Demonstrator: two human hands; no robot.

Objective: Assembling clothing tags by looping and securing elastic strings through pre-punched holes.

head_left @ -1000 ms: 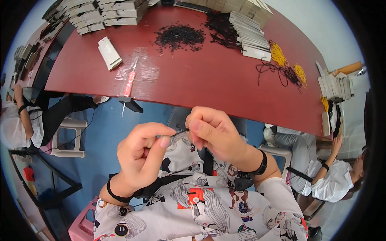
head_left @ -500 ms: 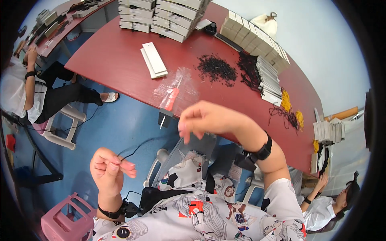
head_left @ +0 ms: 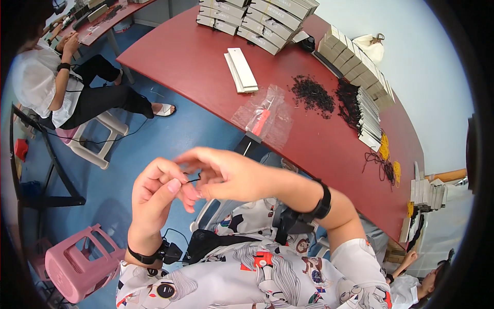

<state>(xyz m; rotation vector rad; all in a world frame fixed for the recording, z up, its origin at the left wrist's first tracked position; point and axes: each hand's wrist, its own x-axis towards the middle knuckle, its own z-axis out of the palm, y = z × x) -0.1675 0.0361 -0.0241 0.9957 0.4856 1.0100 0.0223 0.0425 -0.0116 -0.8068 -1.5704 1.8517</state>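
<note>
My left hand (head_left: 157, 190), on the left in front of my body, pinches a thin black cord (head_left: 194, 181) between thumb and fingers. My right hand (head_left: 226, 172) is right beside it, its fingers curled around the cord's other side and partly smeared by motion. Whether the right fingers grip the cord is hard to make out. Beyond my hands, a red-handled tool (head_left: 261, 122) with a metal rod lies over clear plastic film (head_left: 280, 116) at the table's near edge, in a dark block (head_left: 252, 138).
On the red table (head_left: 175, 56) are white strips (head_left: 241, 69), a heap of small black pieces (head_left: 313, 95), stacked grey boxes (head_left: 265, 28), bundled black cords (head_left: 348, 100) and yellow cords (head_left: 384, 147). A pink stool (head_left: 77, 262) stands at lower left. Co-workers sit left (head_left: 46, 82) and right (head_left: 409, 293).
My right hand has moved left and down from the table edge to meet my left hand at the cord. The left hand has risen slightly. The view has shifted, so the table appears farther right.
</note>
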